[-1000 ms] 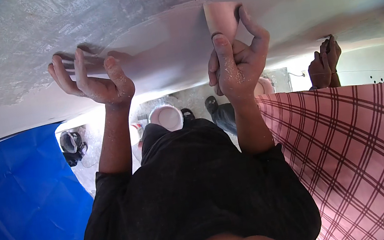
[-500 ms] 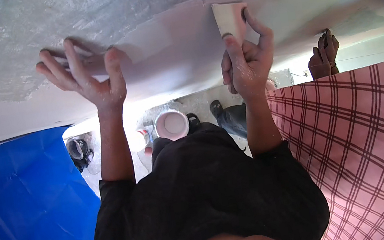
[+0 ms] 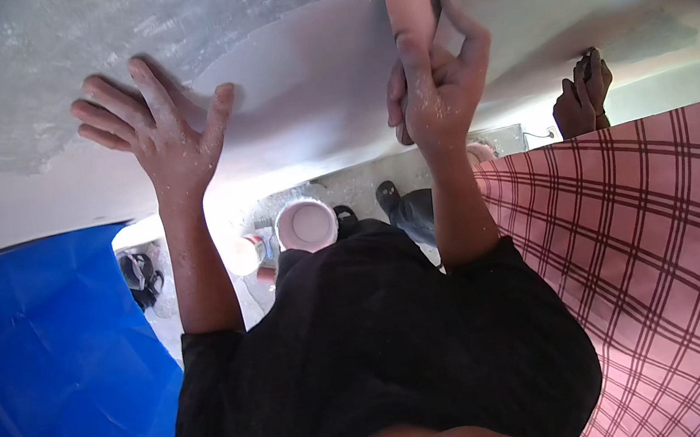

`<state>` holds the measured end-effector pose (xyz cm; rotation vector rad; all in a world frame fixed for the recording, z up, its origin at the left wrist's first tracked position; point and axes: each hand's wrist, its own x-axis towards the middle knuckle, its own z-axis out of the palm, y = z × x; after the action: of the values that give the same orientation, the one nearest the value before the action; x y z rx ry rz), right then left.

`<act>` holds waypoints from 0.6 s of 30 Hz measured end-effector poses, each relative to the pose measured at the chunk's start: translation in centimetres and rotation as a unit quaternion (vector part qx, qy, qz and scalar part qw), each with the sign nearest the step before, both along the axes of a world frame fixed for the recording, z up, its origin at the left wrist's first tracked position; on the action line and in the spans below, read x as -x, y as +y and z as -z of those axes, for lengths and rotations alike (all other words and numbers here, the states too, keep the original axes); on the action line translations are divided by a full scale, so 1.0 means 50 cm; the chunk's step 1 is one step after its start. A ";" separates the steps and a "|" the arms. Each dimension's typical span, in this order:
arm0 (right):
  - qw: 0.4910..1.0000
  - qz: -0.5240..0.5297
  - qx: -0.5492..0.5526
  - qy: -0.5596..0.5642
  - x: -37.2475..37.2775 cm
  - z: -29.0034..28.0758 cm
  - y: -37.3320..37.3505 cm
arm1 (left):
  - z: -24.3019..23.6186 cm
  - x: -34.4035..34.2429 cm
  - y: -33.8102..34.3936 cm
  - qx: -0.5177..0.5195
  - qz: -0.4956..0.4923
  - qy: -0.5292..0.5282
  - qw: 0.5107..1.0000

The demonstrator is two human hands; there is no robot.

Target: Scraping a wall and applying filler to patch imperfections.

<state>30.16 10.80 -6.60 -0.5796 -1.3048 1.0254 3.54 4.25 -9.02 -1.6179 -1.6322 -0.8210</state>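
My left hand point(image 3: 161, 134) rests on the wall with its fingers spread wide, holding nothing; pale dust covers it. In my right hand point(image 3: 440, 92) is a putty knife, its thin flat blade point(image 3: 411, 6) looking pinkish and touching the wall near the top. My fingers and thumb press along the blade, and the grip end is hidden in my palm. The wall point(image 3: 291, 69) bears smooth whitish filler around the blade. Rough grey surface point(image 3: 183, 13) spreads above and to the left of it.
Below me a whitish bucket point(image 3: 307, 225) stands on the dusty floor beside a small can point(image 3: 253, 249). Blue sheeting point(image 3: 45, 354) hangs left, pink checked cloth point(image 3: 640, 220) right. Another person's hands point(image 3: 583, 98) are at the wall, far right. Dark sandals point(image 3: 142, 281) lie left.
The putty knife and my right hand have moved up the wall and slightly left. My left hand's fingers have spread flatter on the wall.
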 end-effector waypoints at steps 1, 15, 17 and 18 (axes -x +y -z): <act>1.000 0.001 0.011 -0.007 -0.001 0.013 -0.005 | 0.004 0.004 -0.005 0.005 0.000 0.009 1.000; 0.999 0.016 0.030 -0.039 -0.014 0.015 -0.020 | 0.002 -0.003 -0.014 0.024 -0.022 0.018 0.999; 0.999 0.012 0.013 -0.026 -0.008 0.008 -0.005 | -0.002 0.000 -0.011 0.023 -0.019 0.021 0.999; 1.000 0.006 -0.004 -0.016 -0.008 0.006 -0.001 | -0.002 -0.002 -0.012 0.022 -0.018 0.021 0.999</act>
<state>30.54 10.77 -6.90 -0.5999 -1.3302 1.0043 3.64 3.64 -8.91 -1.6196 -1.6560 -0.7320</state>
